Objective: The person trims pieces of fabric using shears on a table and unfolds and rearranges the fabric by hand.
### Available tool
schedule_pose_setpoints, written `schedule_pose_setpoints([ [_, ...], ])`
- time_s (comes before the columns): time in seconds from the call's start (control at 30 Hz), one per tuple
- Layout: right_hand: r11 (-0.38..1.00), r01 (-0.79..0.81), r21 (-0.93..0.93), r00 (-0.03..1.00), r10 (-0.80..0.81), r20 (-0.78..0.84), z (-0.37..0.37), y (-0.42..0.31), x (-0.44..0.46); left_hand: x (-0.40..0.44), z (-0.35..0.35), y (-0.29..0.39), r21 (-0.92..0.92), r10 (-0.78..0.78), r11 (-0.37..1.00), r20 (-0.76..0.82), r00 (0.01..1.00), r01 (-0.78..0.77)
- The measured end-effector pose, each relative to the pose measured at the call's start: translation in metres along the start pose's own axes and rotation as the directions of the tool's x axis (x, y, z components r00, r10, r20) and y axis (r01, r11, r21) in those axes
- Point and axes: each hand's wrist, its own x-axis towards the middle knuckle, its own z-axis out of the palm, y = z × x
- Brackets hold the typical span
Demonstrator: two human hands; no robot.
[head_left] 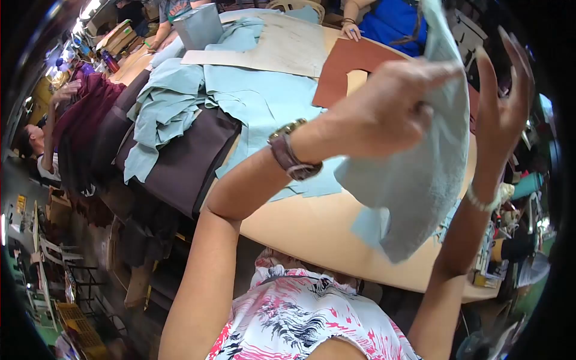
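A pale blue-green sheet (pixel 414 186), which looks like thin leather, hangs in the air over the table, partly smeared by motion. My left hand (pixel 387 108), with a brown-strapped watch on its wrist, is closed against the sheet, fingers curled and index finger stretched along it. Just right of the sheet's edge, my right hand (pixel 507 99) is raised with its fingers apart, and a pale bracelet circles its wrist. More blue-green pieces (pixel 252 108) lie spread and crumpled on the table beyond my left arm.
On the tan table (pixel 300 231) lie a reddish-brown panel (pixel 336 66), a pale flat board (pixel 288 48) and a grey metal box (pixel 198 27). Dark material (pixel 180 156) and maroon material (pixel 90 114) drape at left. A co-worker's hand (pixel 351 31) rests at the far edge; other people are around the table.
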Motion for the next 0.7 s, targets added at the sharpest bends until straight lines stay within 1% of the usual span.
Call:
schedule_pose_setpoints([
  [0.03,0.997,-0.065,0.027,0.996,0.067,-0.061,-0.004,-0.006,-0.015,0.0,-0.009,-0.006,0.021,-0.051,0.998,-0.041,0.998,0.052],
  [0.1,0.99,-0.048,-0.134,0.999,0.047,-0.011,-0.019,0.001,-0.045,-0.001,-0.046,-0.029,0.222,-0.041,0.972,-0.163,0.986,0.077],
  [0.13,0.986,-0.095,-0.137,0.994,0.1,0.031,-0.024,-0.006,-0.062,-0.006,-0.063,-0.036,0.248,-0.104,0.954,-0.252,0.962,0.168],
  [0.17,0.979,-0.142,-0.144,0.985,0.154,0.074,-0.028,-0.014,-0.082,-0.016,-0.08,-0.052,0.28,-0.123,0.934,-0.331,0.936,0.222],
  [0.2,0.957,-0.249,-0.152,0.953,0.27,0.139,-0.032,-0.02,-0.107,-0.026,-0.098,-0.067,0.302,-0.141,0.912,-0.408,0.902,0.279],
  [0.23,0.921,-0.352,-0.166,0.902,0.381,0.202,-0.035,-0.026,-0.133,-0.042,-0.115,-0.093,0.341,-0.115,0.89,-0.473,0.873,0.302],
  [0.3,0.851,-0.516,-0.093,0.788,0.515,0.337,-0.038,-0.042,-0.175,-0.08,-0.147,-0.13,0.559,-0.116,0.706,-0.516,0.849,0.436],
  [0.33,0.796,-0.598,-0.096,0.709,0.581,0.399,-0.04,-0.052,-0.194,-0.104,-0.159,-0.144,0.552,-0.229,0.614,-0.559,0.797,0.564],
  [0.37,0.732,-0.672,-0.106,0.62,0.636,0.459,-0.043,-0.061,-0.212,-0.127,-0.171,-0.158,0.538,-0.332,0.504,-0.602,0.726,0.676],
  [0.4,0.725,-0.677,-0.124,0.586,0.634,0.504,-0.045,-0.068,-0.229,-0.147,-0.18,-0.166,0.545,-0.49,0.314,-0.609,0.624,0.778],
  [0.43,0.716,-0.683,-0.144,0.548,0.632,0.548,-0.049,-0.075,-0.242,-0.167,-0.188,-0.173,0.55,-0.619,0.103,-0.617,0.486,0.829],
  [0.47,0.709,-0.684,-0.17,0.513,0.634,0.579,-0.053,-0.08,-0.251,-0.195,-0.197,-0.188,0.558,-0.634,0.076,-0.613,0.472,0.827],
  [0.53,0.692,-0.685,-0.227,0.435,0.638,0.636,-0.059,-0.089,-0.262,-0.208,-0.201,-0.194,0.554,-0.64,0.046,-0.622,0.45,0.831],
  [0.6,0.664,-0.713,-0.224,0.409,0.654,0.636,-0.058,-0.093,-0.257,-0.195,-0.198,-0.175,0.523,-0.629,0.034,-0.651,0.425,0.851],
  [0.63,0.651,-0.726,-0.221,0.397,0.659,0.639,-0.058,-0.094,-0.255,-0.196,-0.2,-0.173,0.514,-0.619,0.053,-0.656,0.432,0.856],
  [0.7,0.647,-0.734,-0.206,0.403,0.659,0.634,-0.054,-0.09,-0.261,-0.189,-0.21,-0.18,0.494,-0.587,0.104,-0.67,0.455,0.863],
])
